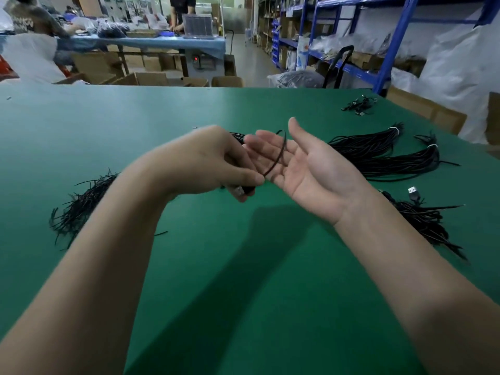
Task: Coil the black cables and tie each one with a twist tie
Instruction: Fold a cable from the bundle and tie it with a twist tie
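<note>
Two bare forearms reach up from the bottom edge and meet over the middle of the table (pixel 243 266), whose smooth matte green top carries their soft shadows. Knuckles up, the left hand (pixel 213 158) has its fingers curled and thumb pressed down, pinching a thin black cable (pixel 280 152) near its end; the cable's metal USB plug (pixel 238 190) pokes out under the thumb. From that pinch the cable rises in a narrow arc across the fingers of the right hand (pixel 305 169), which lies palm up, fingers straight and loosely spread, gripping nothing. More black strands show just behind the left knuckles, but whether they belong to the same cable I cannot tell. Left of the left wrist a bristly heap of short, stiff black twist ties (pixel 81 207) lies on the green surface, one stray piece near it. Beyond the right hand, long bundles (pixel 378 155) of glossy black cable fan out, each cinched near its far end by a pale band (pixel 393 129). Beside the right forearm sits a looser tangle of cables (pixel 422 217) with a silver plug (pixel 412 190) sticking up. Near the far right corner lies a small dark clump (pixel 357 104) of cabling. Past the table stand blue metal shelving (pixel 389 50) and brown cardboard boxes (pixel 151 78).
</note>
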A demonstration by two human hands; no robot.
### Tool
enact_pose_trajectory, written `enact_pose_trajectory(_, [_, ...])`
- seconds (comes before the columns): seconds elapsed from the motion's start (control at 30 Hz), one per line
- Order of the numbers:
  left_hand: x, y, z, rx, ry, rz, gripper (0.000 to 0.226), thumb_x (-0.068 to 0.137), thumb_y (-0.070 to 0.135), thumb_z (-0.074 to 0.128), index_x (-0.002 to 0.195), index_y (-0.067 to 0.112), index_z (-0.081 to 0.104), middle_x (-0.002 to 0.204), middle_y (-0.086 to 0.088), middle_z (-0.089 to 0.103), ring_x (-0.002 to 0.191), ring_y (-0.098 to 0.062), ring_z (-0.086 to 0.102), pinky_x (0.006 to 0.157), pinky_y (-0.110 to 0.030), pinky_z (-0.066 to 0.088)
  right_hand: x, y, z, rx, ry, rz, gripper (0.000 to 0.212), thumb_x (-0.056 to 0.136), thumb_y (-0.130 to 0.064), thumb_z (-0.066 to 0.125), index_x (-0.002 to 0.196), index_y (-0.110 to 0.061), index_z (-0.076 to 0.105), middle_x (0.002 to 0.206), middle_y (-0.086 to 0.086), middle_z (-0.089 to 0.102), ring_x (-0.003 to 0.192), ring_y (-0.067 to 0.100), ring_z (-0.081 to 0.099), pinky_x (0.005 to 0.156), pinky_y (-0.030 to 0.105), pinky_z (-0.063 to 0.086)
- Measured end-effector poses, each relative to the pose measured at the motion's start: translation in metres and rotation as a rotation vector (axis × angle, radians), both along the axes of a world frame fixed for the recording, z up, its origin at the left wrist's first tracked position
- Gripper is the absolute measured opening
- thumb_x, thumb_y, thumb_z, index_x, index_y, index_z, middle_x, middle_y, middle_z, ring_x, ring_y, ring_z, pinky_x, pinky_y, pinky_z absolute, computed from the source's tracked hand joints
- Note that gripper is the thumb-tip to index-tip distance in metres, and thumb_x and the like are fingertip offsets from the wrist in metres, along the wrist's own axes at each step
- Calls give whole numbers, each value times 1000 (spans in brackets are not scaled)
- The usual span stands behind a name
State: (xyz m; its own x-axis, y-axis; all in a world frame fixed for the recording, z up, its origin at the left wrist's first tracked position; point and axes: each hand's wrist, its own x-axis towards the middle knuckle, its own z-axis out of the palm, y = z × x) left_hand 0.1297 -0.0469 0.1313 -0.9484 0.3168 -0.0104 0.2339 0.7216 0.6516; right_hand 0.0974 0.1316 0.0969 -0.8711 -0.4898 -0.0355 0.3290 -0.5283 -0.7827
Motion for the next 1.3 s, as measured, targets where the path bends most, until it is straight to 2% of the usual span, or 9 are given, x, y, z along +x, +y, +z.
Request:
enact_pose_trajectory(0.17, [-2,8,-11,0,-68,-50,20,86,38,76,88,19,79,80,4,79,80,-8,76,96,-49,55,6,8,6,-51,-112,-197,33,110,-24,38,96,-8,63,56,-6,45,44,7,44,42,19,40])
enact_pose_trajectory(0.27, [-8,4,-14,26,64,-41,19,94,38,68,106,26,74,96,7,78,94,-8,73,95,-49,56,9,18,12,-19,-102,-162,32,109,-26,38,93,-12,61,57,-8,28,41,6,23,38,17,17])
enact_pose_trajectory(0.43, [-14,18,-25,35,523,-51,57,97,10,60,150,26,43,144,10,49,133,-6,48,112,-28,40,23,18,20,116,-17,115,32,108,-30,39,87,-15,59,57,-10,20,42,4,16,37,18,10])
enact_pose_trajectory(0.6, [-13,18,-28,98,491,-109,13,100,9,57,106,9,69,90,2,71,79,-3,58,73,-24,48,28,18,19,242,93,215,34,108,-33,38,84,-15,56,58,-10,20,43,3,15,37,18,10])
enact_pose_trajectory(0.67, [-11,9,-23,117,439,-99,14,100,17,61,101,10,74,86,-3,74,79,-6,60,73,-33,53,27,22,18,362,180,299,34,108,-35,39,83,-18,54,58,-10,20,44,4,15,38,18,10])
enact_pose_trajectory(0.8, [-2,-5,-3,128,432,-126,12,92,19,70,99,25,78,86,15,73,84,-2,68,79,-16,50,28,27,14,609,374,410,37,108,-35,42,77,-19,55,54,-10,24,45,7,17,40,20,11])
enact_pose_trajectory(1.0, [10,-8,12,90,474,-145,14,91,33,69,101,30,78,80,0,53,71,-8,48,68,-18,42,25,40,19,701,459,471,39,101,-42,48,69,-21,57,51,-10,26,46,10,19,42,20,14])
enact_pose_trajectory(1.23, [8,2,4,363,497,-151,23,103,32,53,105,36,75,82,0,57,76,-14,53,71,-25,41,30,52,39,347,425,542,37,102,-38,38,71,-22,53,57,-10,23,44,6,18,38,15,17])
enact_pose_trajectory(1.3, [4,19,-3,412,518,-110,27,105,33,49,99,45,72,72,-14,47,66,-27,43,63,-41,34,33,50,47,176,415,475,39,104,-38,32,76,-24,55,57,-10,18,43,5,15,37,15,16])
